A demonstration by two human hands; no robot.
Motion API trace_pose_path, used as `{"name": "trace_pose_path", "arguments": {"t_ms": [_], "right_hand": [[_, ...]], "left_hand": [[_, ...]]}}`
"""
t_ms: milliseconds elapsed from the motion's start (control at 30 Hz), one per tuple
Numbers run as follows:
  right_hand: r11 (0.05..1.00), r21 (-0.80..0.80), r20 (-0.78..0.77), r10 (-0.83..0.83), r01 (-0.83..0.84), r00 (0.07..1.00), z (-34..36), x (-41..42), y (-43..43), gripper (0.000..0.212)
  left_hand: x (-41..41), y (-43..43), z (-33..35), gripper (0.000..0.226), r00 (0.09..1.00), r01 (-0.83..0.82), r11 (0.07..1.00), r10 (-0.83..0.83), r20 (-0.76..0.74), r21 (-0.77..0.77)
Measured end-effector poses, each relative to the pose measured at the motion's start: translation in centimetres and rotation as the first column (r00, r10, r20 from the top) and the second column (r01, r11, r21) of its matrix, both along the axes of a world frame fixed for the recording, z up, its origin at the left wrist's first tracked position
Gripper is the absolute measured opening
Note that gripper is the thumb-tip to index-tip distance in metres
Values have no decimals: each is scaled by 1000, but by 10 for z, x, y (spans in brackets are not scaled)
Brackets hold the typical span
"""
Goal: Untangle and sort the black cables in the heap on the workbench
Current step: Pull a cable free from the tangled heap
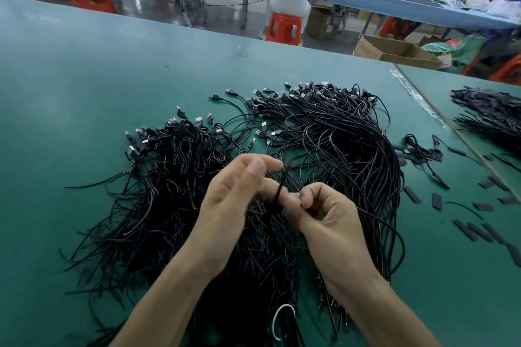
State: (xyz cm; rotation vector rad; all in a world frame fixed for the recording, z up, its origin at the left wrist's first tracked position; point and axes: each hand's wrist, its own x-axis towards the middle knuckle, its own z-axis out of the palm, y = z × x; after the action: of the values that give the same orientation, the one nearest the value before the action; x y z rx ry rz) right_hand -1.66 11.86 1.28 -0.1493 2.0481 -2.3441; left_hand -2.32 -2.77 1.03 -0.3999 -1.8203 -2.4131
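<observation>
Right of the heap [324,132], scattered black strips [485,234], another bundle [490,115].

Left of the left hand [225,200] the workbench [84,79] lies bare. The heap of black USB cables [338,135] fills the surface under and ahead of both hands. Right of the right hand [329,222] lie scattered black sleeve pieces [437,201], then a second cable bundle [490,115].

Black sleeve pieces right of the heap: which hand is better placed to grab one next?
Right, probably. The sleeve pieces lie on the side of the cable heap nearer the right hand; the left hand would have to cross it. But the right hand pinches a cable.
</observation>
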Motion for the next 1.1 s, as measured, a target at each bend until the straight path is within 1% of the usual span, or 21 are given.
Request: {"name": "trace_pose_path", "arguments": {"t_ms": [67, 133, 200, 267, 333, 400, 500, 567, 633, 700, 767, 833, 867, 967, 1033, 1100], "right_hand": [[996, -85, 49, -12, 16, 999, -1, -1, 2, 32], [989, -147, 76, -3, 14, 997, 1, -4, 6, 31], [988, -152, 88, -3, 16, 996, 2, -6, 10, 37], [993, -118, 83, -22, 31, 996, 1, -8, 13, 44], [995, -96, 65, -27, 33, 998, 0, -8, 13, 41], [997, -64, 26, -41, 43, 999, -2, -7, 12, 35], [994, 75, -64, -80, 85, 995, -7, -6, 9, 35], [981, 169, -115, -76, 95, 990, -7, -7, 7, 40], [953, 279, -200, -66, 121, 978, -7, -7, 6, 41], [902, 398, -294, -49, 169, 955, -5, -6, 4, 41], [877, 441, -333, -37, 191, 942, -5, -6, 2, 39], [902, 401, -293, -36, 157, 956, -4, -6, 2, 43], [929, 351, -247, -26, 115, 969, -4, -6, 2, 45], [982, 187, -95, 50, -32, 994, -6, -3, -3, 46], [992, 112, -24, 64, -61, 998, -9, -1, -6, 48], [997, 9, 38, 79, -80, 996, -10, -1, -7, 49]], "left_hand": [[2, 5, -1, 15, 999, 16, 997, -19, -37, -76], [1, 7, -6, 27, 997, -52, 973, 38, -66, -226], [-1, 5, -11, 40, 984, -176, 914, 154, -88, -366], [-3, 2, -14, 46, 972, -233, 877, 217, -84, -421], [-4, -1, -16, 47, 978, -202, 866, 200, -54, -458], [-4, -3, -16, 43, 987, -140, 839, 157, -12, -525], [-4, -5, -15, 29, 995, -24, 810, 76, 64, -586], [-3, -7, -15, 26, 992, 52, 803, 26, 122, -594], [-4, -6, -16, 24, 986, 106, 813, -13, 165, -572], [-4, -4, -18, 17, 986, 98, 846, -13, 165, -524], [-5, -2, -20, 18, 992, 24, 861, 43, 119, -508], [-7, -1, -21, 25, 994, -51, 860, 94, 58, -508], [-8, -1, -20, 29, 994, -72, 876, 105, 43, -477], [-8, -3, -15, 38, 992, -93, 946, 113, 48, -311], [-6, -2, -11, 37, 993, -97, 967, 110, 44, -236], [-4, 0, -10, 29, 994, -100, 969, 105, 11, -228]]}}
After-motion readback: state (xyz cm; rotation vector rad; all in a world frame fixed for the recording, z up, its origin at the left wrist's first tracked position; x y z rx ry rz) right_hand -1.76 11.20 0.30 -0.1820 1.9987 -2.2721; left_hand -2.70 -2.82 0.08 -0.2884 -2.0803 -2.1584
